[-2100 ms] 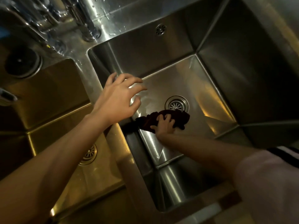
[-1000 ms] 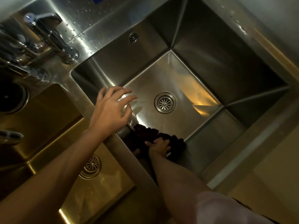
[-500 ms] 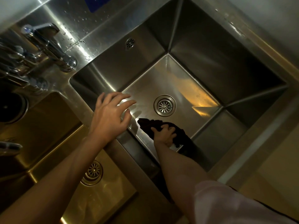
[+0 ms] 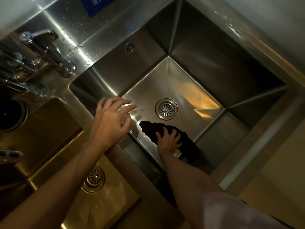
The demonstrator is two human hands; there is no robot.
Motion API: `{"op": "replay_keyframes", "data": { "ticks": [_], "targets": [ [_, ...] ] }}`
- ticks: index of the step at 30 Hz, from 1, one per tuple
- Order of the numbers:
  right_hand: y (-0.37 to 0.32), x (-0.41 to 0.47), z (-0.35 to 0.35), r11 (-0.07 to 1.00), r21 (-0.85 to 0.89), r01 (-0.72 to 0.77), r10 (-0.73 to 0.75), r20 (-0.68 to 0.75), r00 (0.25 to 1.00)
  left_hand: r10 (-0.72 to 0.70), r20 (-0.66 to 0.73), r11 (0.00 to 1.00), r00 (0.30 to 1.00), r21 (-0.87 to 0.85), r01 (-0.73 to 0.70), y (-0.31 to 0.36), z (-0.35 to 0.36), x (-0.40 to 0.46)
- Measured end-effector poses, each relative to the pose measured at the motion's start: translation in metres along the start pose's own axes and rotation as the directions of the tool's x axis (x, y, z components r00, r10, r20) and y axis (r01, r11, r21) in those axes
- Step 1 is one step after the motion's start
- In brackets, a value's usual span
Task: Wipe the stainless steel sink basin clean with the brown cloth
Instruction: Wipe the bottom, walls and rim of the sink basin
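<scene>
Two sink basins side by side in one steel counter (image 4: 54,43). Stainless steel sink basin (image 4: 214,66) on the right, deep, square; second basin (image 4: 49,129) on the left, lit yellow. One round drain (image 4: 166,109) in the floor of the right basin, one drain (image 4: 94,178) in the left. One overflow grille (image 4: 129,47) on the back wall of the right basin. One chrome tap (image 4: 49,53) at the back between the basins, water droplets on the steel beside it. One blue sign (image 4: 97,4) at top edge, text not legible.

Left hand (image 4: 109,124) above the divider between the basins, fingers (image 4: 123,103) spread wide and slightly bent, holding nothing; contact with the rim not determinable.

Right hand (image 4: 168,139) down on the basin floor, near the front-left corner, just in front of the drain. Fingers (image 4: 173,132) spread and curled down over the brown cloth (image 4: 150,129), pressing it to the floor. One cloth, bunched, dark, extending past the hand on both sides. Pale sleeve (image 4: 231,212) on the right arm.
</scene>
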State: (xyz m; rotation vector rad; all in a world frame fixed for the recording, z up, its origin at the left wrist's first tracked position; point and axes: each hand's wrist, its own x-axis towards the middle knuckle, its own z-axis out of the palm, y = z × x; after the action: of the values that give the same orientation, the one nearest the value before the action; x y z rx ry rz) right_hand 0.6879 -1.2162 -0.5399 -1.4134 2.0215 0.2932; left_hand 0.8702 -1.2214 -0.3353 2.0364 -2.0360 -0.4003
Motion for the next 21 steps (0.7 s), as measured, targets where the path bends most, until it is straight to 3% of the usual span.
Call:
{"op": "replay_keyframes", "data": {
  "ticks": [7,10,17,21],
  "targets": [
    [0.007,-0.017,0.018,0.988,0.053,-0.144,0.138,0.115,0.984,0.001,0.004,1.000,1.000,-0.011,-0.001,-0.001,0.001,0.000],
    [0.010,-0.021,0.022,0.989,0.047,-0.140,0.134,0.110,0.985,0.005,-0.003,1.000,1.000,-0.009,-0.005,0.000,0.000,-0.001],
    [0.012,0.004,0.019,0.995,0.033,-0.099,0.102,-0.096,0.990,0.029,-0.014,0.999,0.999,-0.019,-0.029,-0.003,0.001,-0.001],
    [0.009,0.041,-0.008,0.965,0.198,-0.171,0.212,-0.209,0.955,0.045,0.021,0.999,0.999,0.001,-0.045,-0.001,0.000,0.000]
  ]
}}
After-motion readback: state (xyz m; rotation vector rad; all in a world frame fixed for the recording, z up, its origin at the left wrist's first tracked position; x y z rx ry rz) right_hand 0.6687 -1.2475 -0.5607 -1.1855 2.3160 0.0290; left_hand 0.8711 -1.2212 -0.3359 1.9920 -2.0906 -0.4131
